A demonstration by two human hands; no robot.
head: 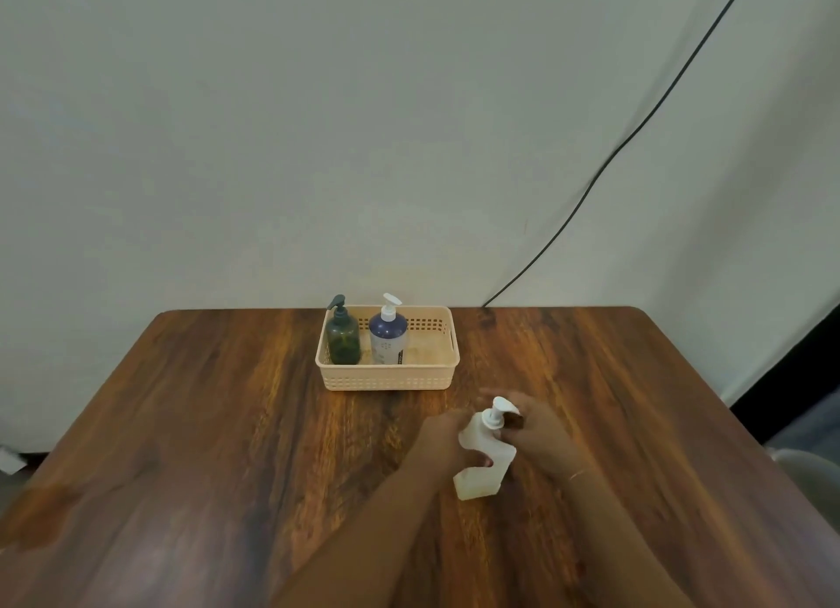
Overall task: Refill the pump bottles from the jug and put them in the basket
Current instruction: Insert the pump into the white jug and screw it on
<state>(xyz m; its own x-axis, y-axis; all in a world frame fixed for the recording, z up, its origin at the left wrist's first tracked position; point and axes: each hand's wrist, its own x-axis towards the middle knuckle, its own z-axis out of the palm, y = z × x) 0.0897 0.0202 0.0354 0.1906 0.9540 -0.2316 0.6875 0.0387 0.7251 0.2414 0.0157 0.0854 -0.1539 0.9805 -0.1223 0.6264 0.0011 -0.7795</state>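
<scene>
A white pump bottle (482,464) with a waisted body stands on the wooden table (227,425), right of centre. My left hand (447,439) is wrapped around its narrow middle. My right hand (534,430) grips its white pump head from the right. A beige perforated basket (386,378) sits at the far middle of the table. Inside it stand a dark green pump bottle (344,337) on the left and a blue-and-white pump bottle (387,335) beside it. I see no jug.
The basket's right half shows bare floor. A black cable (636,130) runs down the wall to the table's back edge. A pale chair edge (804,471) shows past the table's right side.
</scene>
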